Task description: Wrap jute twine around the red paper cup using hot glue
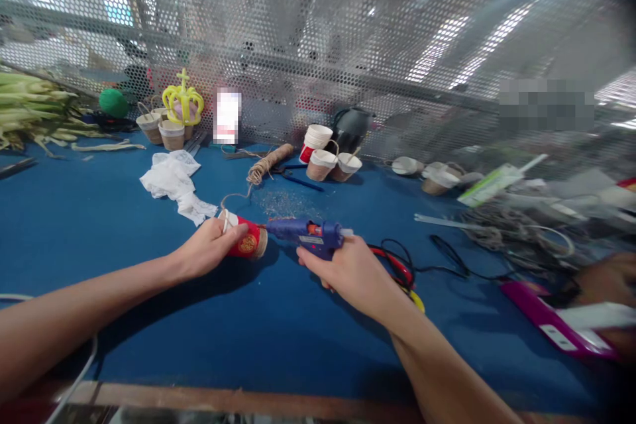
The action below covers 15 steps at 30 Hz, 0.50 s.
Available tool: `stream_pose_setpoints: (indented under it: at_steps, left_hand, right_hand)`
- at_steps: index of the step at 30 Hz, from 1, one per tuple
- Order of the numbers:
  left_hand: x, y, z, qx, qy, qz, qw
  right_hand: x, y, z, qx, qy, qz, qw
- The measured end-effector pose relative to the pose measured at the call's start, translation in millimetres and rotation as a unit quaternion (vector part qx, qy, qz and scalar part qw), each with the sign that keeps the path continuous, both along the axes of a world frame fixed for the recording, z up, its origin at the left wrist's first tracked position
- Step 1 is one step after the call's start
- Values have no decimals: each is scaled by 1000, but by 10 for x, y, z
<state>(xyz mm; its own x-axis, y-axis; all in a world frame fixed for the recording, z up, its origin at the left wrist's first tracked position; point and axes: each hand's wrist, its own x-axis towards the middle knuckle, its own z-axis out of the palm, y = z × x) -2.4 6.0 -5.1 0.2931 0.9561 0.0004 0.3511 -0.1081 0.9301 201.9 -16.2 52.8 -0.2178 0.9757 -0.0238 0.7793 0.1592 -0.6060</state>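
Note:
My left hand (209, 252) is wrapped round a red paper cup (247, 243) lying on its side on the blue table (248, 331), with twine running from the cup's rim. My right hand (348, 271) grips a blue hot glue gun (311, 234). Its nozzle points left and touches the cup's base end. A roll of jute twine (265, 164) lies farther back, its loose strand leading toward the cup.
White lace cloth (173, 182) lies at the back left. Twine-wrapped cups (328, 162) and a yellow crown (183, 103) stand before the perforated metal screen (318, 46). Black and red cables (402, 265) trail right. Another person's hand (609, 278) is near a magenta tool (546, 318).

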Motion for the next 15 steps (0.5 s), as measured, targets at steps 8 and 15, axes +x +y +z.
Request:
stream_pose_setpoints:
  at_steps: [8,15]
  left_hand:
    - [0,23,18,-19,1,21,1000]
    - [-8,19,15,-25,-15,18,999]
  right_hand:
    - [33,-46,-6,4,9,3,1000]
    - [72,-55,-50,-2,18,6,1000]
